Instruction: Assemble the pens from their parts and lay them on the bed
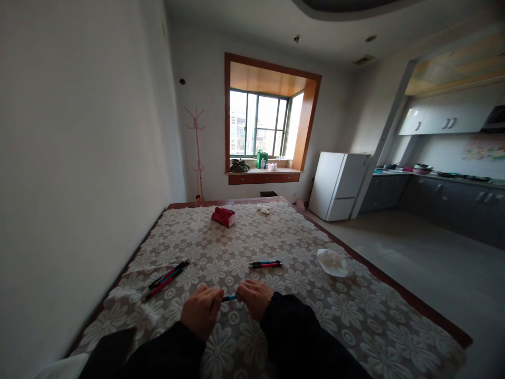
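Both hands hold a blue pen [229, 298] between them, low over the flowered tablecloth [221, 345]. My left hand [202, 310] is closed around the pen's left end, and my right hand [254, 297] grips its right end. Only the short middle stretch of the pen shows; the fingers hide both ends. Just beyond my right hand lie two pens [265, 264] side by side, one blue and one red. To the left of my left hand rests a small group of black, red and blue pens [168, 279], lying at a slant.
A red tissue pack [223, 217] lies toward the table's far edge, near a small whitish item [264, 209]. Crumpled white plastic [333, 262] sits at the right. A dark flat object [110, 350] is at the near left corner. The wall [98, 158] borders the table's left side.
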Demonstrator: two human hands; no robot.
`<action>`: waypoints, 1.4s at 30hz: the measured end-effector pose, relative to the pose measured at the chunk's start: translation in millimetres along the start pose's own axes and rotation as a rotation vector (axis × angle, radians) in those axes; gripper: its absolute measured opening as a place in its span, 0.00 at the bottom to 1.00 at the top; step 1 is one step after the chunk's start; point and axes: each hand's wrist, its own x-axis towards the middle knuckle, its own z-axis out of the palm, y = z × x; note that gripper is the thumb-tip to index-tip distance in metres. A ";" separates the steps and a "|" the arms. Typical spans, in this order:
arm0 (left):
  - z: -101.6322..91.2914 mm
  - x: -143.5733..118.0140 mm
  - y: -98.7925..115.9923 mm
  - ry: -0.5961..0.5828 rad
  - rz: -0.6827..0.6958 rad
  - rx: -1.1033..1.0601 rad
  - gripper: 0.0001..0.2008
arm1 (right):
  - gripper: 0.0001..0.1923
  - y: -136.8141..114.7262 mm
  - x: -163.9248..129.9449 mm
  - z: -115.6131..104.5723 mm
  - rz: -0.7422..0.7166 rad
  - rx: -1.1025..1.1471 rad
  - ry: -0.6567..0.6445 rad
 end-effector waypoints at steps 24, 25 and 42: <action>2.3 0.7 -2.7 -0.041 -0.016 -0.147 0.10 | 0.11 -6.2 -2.7 -5.7 0.205 0.067 -0.052; 2.4 0.7 -2.7 -0.049 -0.015 -0.139 0.10 | 0.11 -6.9 -3.1 -6.3 0.183 0.067 -0.046; 4.1 1.0 -3.5 -0.065 0.000 -0.153 0.11 | 0.11 -8.3 -3.3 -7.6 0.182 0.073 -0.090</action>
